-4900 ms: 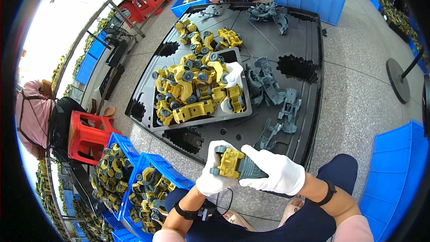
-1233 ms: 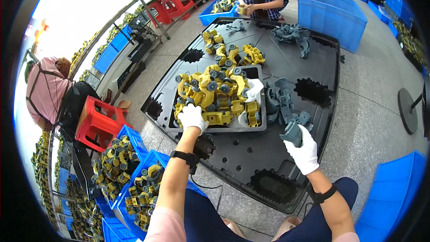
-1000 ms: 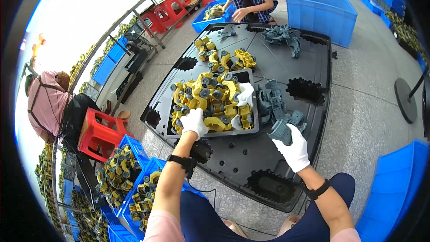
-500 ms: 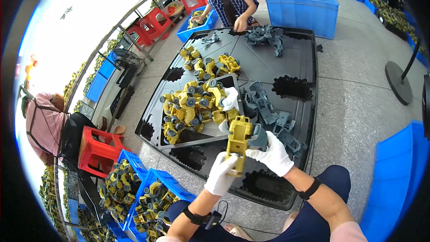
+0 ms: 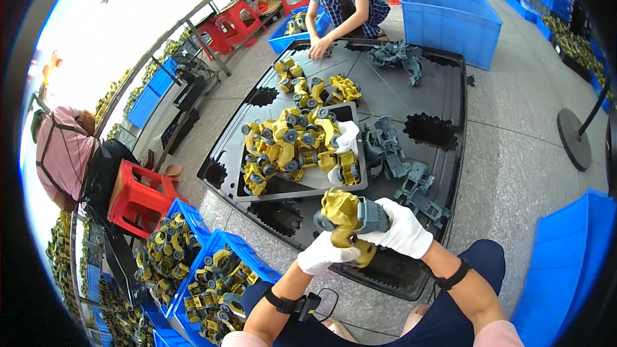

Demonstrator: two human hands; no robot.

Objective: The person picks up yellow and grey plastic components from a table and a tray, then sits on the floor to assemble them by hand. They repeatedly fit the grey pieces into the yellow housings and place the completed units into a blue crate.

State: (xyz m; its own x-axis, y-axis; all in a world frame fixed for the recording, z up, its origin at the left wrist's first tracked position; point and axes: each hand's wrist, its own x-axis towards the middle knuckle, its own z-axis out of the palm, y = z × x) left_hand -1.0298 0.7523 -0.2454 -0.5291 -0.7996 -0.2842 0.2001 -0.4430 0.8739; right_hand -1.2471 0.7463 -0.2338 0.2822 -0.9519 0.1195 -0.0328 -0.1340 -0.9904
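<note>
Above the near edge of the black table, my left hand (image 5: 323, 254), in a white glove, is closed around a yellow toy truck (image 5: 340, 207) with a dark wheel showing at its left. My right hand (image 5: 403, 230), also gloved, grips a grey plastic toy part (image 5: 371, 216) with a ribbed side. That part presses against the truck's right side; whether it is seated there I cannot tell. Just beyond, a grey tray (image 5: 352, 115) holds a heap of yellow toy trucks (image 5: 289, 135). Loose grey parts (image 5: 389, 148) lie right of the tray.
Across the black table (image 5: 360, 58), a co-worker handles something small near another grey pile (image 5: 398, 58). Blue bins of trucks (image 5: 222, 283) stand at my left. A large blue bin (image 5: 450, 26) is at the far right, and a red stool (image 5: 141, 199) at the left.
The toy truck has turned in my left hand, showing its wheel, and the grey part now presses against it. The co-worker's hands have come together on the table's far edge.
</note>
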